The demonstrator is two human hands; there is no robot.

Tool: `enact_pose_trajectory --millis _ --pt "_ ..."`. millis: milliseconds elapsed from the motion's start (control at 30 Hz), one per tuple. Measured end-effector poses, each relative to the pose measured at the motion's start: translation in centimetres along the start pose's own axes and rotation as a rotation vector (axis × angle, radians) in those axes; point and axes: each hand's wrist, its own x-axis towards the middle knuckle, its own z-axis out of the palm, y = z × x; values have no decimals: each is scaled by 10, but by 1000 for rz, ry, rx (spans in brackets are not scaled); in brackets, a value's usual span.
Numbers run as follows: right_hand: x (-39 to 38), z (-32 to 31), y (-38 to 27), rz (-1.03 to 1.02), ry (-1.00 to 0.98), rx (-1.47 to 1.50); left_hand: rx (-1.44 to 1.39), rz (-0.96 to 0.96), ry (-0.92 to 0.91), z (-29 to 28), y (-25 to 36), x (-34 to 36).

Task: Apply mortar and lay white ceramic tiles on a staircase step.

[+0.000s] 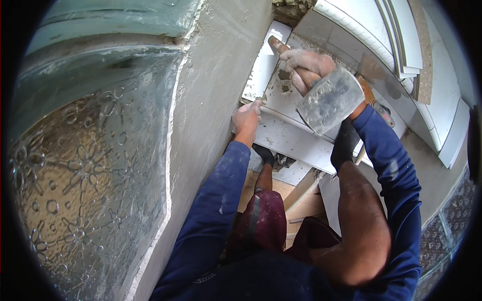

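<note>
In my right hand [307, 67] is a mallet with a wooden handle [277, 45] and a broad, grey, dust-covered head [331, 102]. Its head hangs over the step and hides part of the surface below. My left hand [246, 119] pinches the near corner of a narrow white tile [259, 75], beside the grey plastered wall. That tile lies along the wall, next to a mortar-spattered strip of the step [286, 93]. Grey dust coats the fingers of both hands.
Patterned glass [85, 165] stands left of the plastered wall [211, 85]. White stair pieces [371, 30] rise at the upper right. Beyond my right wrist lies a tool with an orange-brown part [367, 90]. My feet stand on lower steps, near a white tread [296, 143].
</note>
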Motion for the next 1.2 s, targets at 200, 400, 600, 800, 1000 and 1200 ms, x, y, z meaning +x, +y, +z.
enact_pose_trajectory --millis 200,400,600,800,1000,1200 --pt "1 4 0 -79 12 -118 -14 -13 2 -2 0 -1" --pt "5 -3 1 -26 37 -86 -13 -4 -10 -2 -1 0" --pt "-2 -4 9 -100 9 -121 -9 -12 -5 -3 1 -1" --pt "-3 1 -16 -16 71 -74 -7 -18 -1 -2 3 -2" --pt "-9 5 -10 -12 44 -41 -25 -29 -20 -3 -1 1" --pt "-3 2 5 24 51 -18 -23 -13 -18 -1 1 -1"
